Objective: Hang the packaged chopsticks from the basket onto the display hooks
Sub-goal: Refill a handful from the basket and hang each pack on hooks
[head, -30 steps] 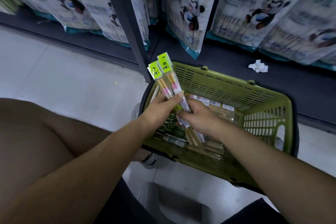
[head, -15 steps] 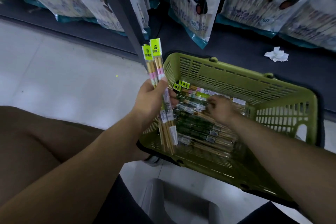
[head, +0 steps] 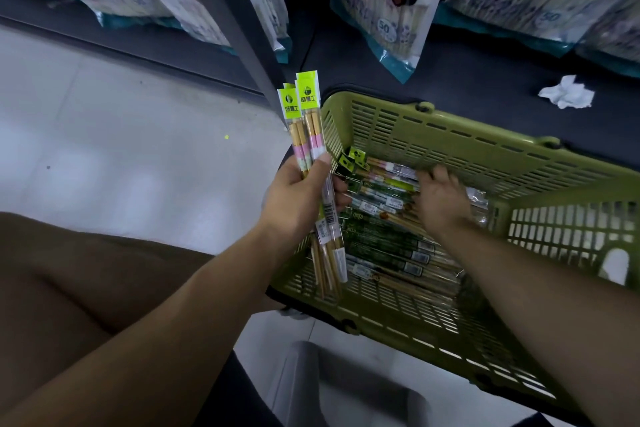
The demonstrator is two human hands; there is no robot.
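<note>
My left hand (head: 298,199) grips a small bundle of chopstick packs (head: 310,135) with lime-green header cards, held upright over the left rim of the green plastic basket (head: 485,149). My right hand (head: 441,198) reaches down inside the basket, fingers spread on the loose chopstick packs (head: 381,239) lying there; whether it holds one I cannot tell. Several packs with dark green and clear wrappers cover the basket floor.
The basket stands on the floor against a dark low shelf (head: 467,73). Large bags with cartoon prints (head: 384,0) hang above it. A grey shelf upright (head: 239,31) rises left of the basket. A crumpled white paper (head: 566,92) lies on the shelf. A grey stool (head: 349,388) sits below me.
My right hand let go of the bundle and moved right, down into the basket. My left hand kept the bundle and lifted it slightly leftward.
</note>
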